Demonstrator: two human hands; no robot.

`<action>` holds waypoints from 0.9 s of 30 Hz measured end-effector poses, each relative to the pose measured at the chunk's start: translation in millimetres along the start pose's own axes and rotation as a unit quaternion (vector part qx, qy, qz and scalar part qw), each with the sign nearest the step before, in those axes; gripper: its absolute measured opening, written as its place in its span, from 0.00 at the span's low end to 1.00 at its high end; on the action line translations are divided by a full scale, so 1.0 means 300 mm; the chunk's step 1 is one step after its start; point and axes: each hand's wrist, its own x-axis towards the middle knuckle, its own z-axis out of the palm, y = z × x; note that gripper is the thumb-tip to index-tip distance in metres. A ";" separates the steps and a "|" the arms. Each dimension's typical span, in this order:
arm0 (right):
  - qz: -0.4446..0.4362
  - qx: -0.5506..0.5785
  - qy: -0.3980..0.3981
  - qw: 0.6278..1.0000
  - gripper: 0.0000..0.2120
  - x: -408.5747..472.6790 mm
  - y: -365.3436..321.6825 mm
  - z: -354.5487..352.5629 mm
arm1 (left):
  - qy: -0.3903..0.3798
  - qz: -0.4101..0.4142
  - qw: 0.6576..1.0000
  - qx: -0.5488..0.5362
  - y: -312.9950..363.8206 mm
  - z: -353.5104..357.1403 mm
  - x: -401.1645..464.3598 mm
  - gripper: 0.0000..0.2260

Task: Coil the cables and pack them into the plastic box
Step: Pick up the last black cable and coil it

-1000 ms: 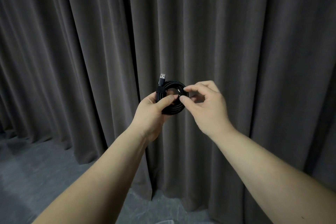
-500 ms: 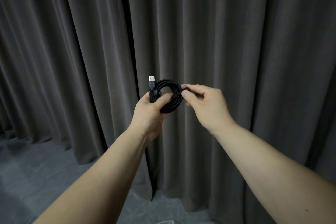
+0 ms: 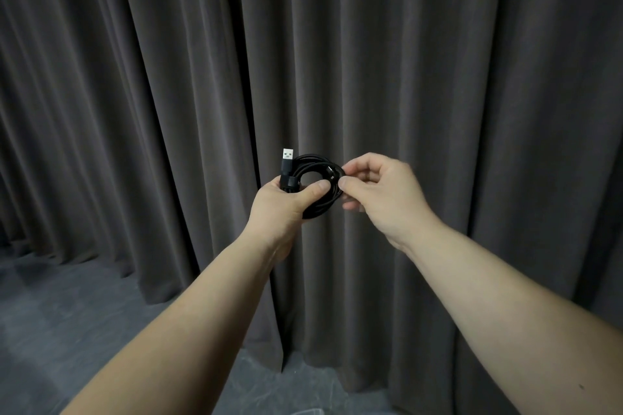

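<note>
Bottom edge: a small pale translucent sliver [image 3: 312,412] shows at the lower border of the view; what it is cannot be told.
Forearms: two bare forearms reach forward from the lower corners and meet near the middle of the view.
Left hand: the left hand [image 3: 286,202] grips the lower left part of the coiled black cable [image 3: 318,185], thumb laid across the front of the loops and the other fingers curled behind them.
Right hand: the right hand [image 3: 381,192] pinches the right side of the coil between thumb and forefinger; the remaining fingers are curled loosely toward the palm.
Task's thing: the cable is wound into a small round bundle of several loops, held in the air between both hands at about chest height, well above the floor.
Connector: a silver-tipped black USB plug [image 3: 287,160] stands upright at the coil's left edge, just above the left hand.
Floor: grey stone-patterned floor [image 3: 67,313] lies below, at the lower left and bottom.
Backdrop: a dark grey pleated fabric curtain [image 3: 438,77] hangs behind everything, reaching the floor.
</note>
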 end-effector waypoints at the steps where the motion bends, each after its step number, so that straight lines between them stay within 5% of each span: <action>1: 0.001 0.003 -0.010 1.000 0.08 -0.002 -0.002 0.000 | 0.004 0.002 1.000 0.001 0.002 -0.001 0.002 0.15; 8: -0.062 -0.059 -0.024 0.996 0.05 -0.010 0.016 -0.001 | 0.027 0.000 1.000 -0.008 0.001 -0.004 0.014 0.08; 13: -0.052 -0.096 -0.006 0.994 0.08 0.004 0.034 -0.006 | -0.027 -0.017 0.996 -0.079 0.014 -0.009 0.008 0.07; 17: 0.018 0.021 -0.020 0.999 0.06 0.006 0.038 0.000 | -0.076 -0.009 0.995 -0.070 0.015 -0.019 0.005 0.03; 22: 0.063 0.044 -0.061 0.995 0.18 0.006 0.037 -0.012 | -0.087 -0.002 0.996 -0.028 0.010 -0.034 0.010 0.04; 27: 0.077 0.117 -0.055 0.989 0.14 -0.005 0.048 0.008 | -0.108 -0.005 0.993 -0.036 -0.002 -0.038 0.006 0.07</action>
